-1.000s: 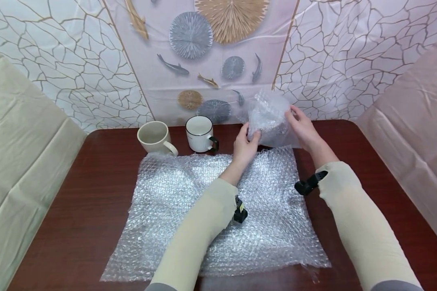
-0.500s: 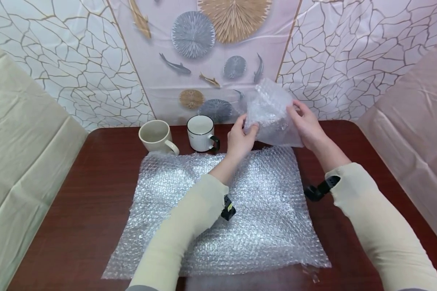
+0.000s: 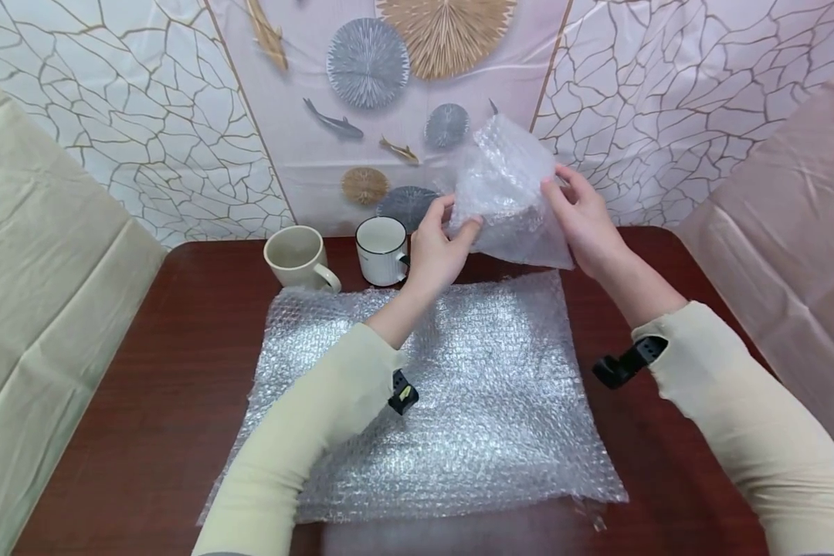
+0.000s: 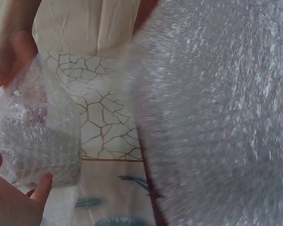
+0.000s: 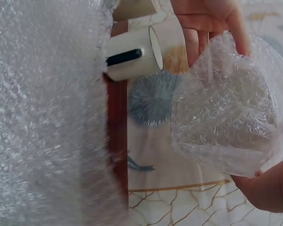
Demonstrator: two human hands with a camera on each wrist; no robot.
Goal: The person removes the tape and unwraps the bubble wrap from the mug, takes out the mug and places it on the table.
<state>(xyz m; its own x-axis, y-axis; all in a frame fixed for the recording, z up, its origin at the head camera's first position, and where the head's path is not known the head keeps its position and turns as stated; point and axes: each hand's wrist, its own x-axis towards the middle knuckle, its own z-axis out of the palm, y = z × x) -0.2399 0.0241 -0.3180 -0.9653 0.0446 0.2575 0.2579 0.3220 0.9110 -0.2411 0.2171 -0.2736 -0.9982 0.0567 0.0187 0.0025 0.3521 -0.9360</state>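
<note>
A bundle in bubble wrap [image 3: 500, 193] is held up above the table's back edge between my two hands. My left hand [image 3: 436, 251] pinches its lower left side, thumb in front. Its right side is gripped by my right hand [image 3: 587, 224], thumb towards me. In the left wrist view a greyish shape shows dimly through the wrapped bundle [image 4: 42, 146]; its kind is hidden by the layers. A flat sheet of bubble wrap [image 3: 486, 371] lies on the table below both forearms.
A beige mug [image 3: 294, 257] and a white mug [image 3: 380, 251] with a dark rim and black handle stand at the back left of the dark red table [image 3: 153, 371]. A patterned cloth [image 3: 201, 139] hangs close behind the table.
Both hands have raised the wrapped bundle, the left hand also shifting left. It tilts a little more and shows more of its face. The mugs and the flat sheet stay in place.
</note>
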